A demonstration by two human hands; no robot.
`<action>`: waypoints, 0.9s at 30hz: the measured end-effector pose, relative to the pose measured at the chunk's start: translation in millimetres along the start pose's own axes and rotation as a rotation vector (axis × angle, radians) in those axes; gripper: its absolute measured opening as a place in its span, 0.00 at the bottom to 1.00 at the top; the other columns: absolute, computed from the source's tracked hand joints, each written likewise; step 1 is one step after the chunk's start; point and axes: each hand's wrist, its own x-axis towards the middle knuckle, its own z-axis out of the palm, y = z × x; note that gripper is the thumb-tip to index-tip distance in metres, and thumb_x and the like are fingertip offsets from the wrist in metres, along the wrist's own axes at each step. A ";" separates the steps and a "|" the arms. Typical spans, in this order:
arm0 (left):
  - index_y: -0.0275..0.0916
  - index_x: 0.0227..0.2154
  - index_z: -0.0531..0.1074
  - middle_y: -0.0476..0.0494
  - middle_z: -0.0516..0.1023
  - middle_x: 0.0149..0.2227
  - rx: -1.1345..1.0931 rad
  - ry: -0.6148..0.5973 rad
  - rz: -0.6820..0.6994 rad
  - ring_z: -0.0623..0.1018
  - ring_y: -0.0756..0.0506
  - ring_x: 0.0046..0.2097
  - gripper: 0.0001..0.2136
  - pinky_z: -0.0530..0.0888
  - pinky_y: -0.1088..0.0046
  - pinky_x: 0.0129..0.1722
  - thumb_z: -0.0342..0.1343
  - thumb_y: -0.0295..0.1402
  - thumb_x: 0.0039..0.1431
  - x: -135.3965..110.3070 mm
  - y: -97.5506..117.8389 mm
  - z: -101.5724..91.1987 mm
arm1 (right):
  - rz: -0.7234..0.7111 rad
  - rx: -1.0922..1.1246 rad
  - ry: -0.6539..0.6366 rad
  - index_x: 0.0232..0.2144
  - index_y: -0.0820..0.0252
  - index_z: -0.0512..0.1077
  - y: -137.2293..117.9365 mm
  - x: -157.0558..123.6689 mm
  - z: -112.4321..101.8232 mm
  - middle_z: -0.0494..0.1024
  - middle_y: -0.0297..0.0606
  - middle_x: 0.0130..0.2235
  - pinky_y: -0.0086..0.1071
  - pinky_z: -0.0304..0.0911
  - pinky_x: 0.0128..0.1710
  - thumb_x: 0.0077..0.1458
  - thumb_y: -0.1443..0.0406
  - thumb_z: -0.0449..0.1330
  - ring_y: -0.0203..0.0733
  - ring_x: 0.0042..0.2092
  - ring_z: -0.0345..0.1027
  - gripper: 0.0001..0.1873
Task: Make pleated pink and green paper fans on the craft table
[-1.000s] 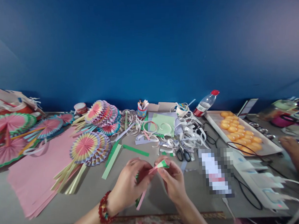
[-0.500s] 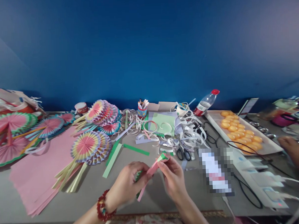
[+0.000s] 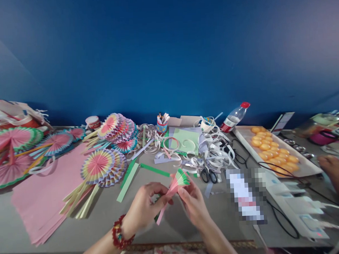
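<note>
Between my two hands is a pleated paper fan (image 3: 177, 183), pink with a green and pale edge, its folds partly spread at the top. My left hand (image 3: 149, 202), a red bead bracelet on its wrist, pinches the fan's lower, narrow part. My right hand (image 3: 193, 202) grips the spread end at its right side. A pink strip end sticks out below my left fingers. Just beyond the hands lie a dark green strip (image 3: 155, 169) and a light green strip (image 3: 128, 183). Black-handled scissors (image 3: 208, 175) rest beyond my right hand.
Finished paper fans (image 3: 99, 166) and pink sheets (image 3: 40, 200) cover the left side. Curled paper scraps (image 3: 218, 151) and a bottle (image 3: 234, 118) lie behind. To the right are a tray of orange-yellow oval items (image 3: 240, 133), a power strip (image 3: 285, 197) and another person's hand (image 3: 333, 172).
The top of the pleated fan has spread wider, showing more of its green and pale edge. My right hand has shifted slightly. The other person's hand has moved a little.
</note>
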 end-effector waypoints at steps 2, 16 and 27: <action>0.39 0.26 0.77 0.48 0.80 0.27 0.010 0.018 0.009 0.78 0.47 0.32 0.10 0.69 0.77 0.32 0.56 0.34 0.61 -0.1 -1.6 0.8 | 0.055 0.001 -0.054 0.42 0.56 0.76 1.9 -2.3 1.4 0.79 0.37 0.32 0.32 0.68 0.31 0.45 0.52 0.71 0.39 0.30 0.70 0.23; 0.40 0.33 0.75 0.48 0.80 0.32 0.127 0.021 0.041 0.78 0.46 0.36 0.05 0.71 0.73 0.38 0.55 0.28 0.59 -3.2 -3.7 2.3 | -0.113 -0.377 0.045 0.26 0.60 0.77 -15.2 -0.3 7.5 0.78 0.36 0.27 0.31 0.67 0.34 0.49 0.58 0.69 0.41 0.30 0.70 0.11; 0.41 0.47 0.72 0.41 0.79 0.46 0.215 0.087 0.253 0.75 0.39 0.52 0.17 0.69 0.59 0.54 0.59 0.25 0.53 -10.7 -5.4 1.6 | -0.101 -0.225 0.124 0.29 0.56 0.77 -6.6 -1.3 -1.7 0.78 0.36 0.31 0.32 0.66 0.37 0.51 0.58 0.68 0.41 0.34 0.69 0.09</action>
